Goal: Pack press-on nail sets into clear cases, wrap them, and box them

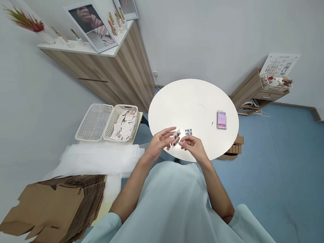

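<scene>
My left hand [159,143] holds a small white card [175,138] with red pieces on it, tilted up over the near edge of the round white table [195,98]. My right hand [193,146] is just right of the card, thumb and fingertips pinched together. Whether anything sits in that pinch is too small to make out. Beyond it on the tabletop lies a group of small dark-blue pieces [188,132], set in short rows. Farther right is a pixelated purple item [221,120], with a tiny dark bit [212,123] beside it.
At the left stand two white perforated baskets [105,135], the right one holding several printed cards [123,128]. Below them are white wrapping sheets [96,158] and stacked flat cardboard boxes [48,206]. A wooden cabinet [134,68] stands behind; cardboard boxes [233,149] sit under the table's right side.
</scene>
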A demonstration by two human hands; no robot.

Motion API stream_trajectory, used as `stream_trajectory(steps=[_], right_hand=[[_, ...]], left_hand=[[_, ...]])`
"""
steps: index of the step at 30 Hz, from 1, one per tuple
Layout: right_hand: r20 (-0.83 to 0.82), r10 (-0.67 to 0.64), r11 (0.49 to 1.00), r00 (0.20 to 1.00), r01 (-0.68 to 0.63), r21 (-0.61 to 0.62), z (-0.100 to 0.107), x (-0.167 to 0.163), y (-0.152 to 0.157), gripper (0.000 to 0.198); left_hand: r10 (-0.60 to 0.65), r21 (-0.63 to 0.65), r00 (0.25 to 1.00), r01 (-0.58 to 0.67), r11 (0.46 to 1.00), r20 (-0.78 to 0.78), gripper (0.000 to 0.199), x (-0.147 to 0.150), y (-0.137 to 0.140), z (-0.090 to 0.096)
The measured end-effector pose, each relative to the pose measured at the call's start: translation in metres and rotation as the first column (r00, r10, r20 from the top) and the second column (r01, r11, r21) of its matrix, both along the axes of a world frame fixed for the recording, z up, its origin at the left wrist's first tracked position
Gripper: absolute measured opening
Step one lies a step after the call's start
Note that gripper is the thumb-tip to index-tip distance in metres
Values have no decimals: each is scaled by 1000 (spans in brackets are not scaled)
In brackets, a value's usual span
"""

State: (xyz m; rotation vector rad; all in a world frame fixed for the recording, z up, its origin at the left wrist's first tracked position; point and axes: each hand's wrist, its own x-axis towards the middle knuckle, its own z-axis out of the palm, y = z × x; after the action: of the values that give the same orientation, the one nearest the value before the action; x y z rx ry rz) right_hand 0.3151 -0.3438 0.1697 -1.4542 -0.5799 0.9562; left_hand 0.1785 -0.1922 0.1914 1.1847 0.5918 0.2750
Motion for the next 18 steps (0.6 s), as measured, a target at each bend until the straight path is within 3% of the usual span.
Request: stream_trajectory(steps=[4, 8, 14, 18], right_hand=[[231, -73, 997, 970, 66, 39, 19, -7, -3, 27], [341, -73, 997, 937, 56, 60, 29, -18, -1, 24], [455, -108, 994, 884, 105, 32, 23, -25, 7, 25], [442, -161, 985, 883, 171, 19, 16, -17, 6, 21]], left_hand=[[121, 125, 991, -115, 986, -49, 68, 5, -2, -5], [185, 190, 981, -170, 967, -61, 66, 8, -5, -6], [225, 250, 972, -201, 947, -74, 68, 7, -7, -8], [239, 257, 968, -212, 943, -77, 64, 1, -4, -8]])
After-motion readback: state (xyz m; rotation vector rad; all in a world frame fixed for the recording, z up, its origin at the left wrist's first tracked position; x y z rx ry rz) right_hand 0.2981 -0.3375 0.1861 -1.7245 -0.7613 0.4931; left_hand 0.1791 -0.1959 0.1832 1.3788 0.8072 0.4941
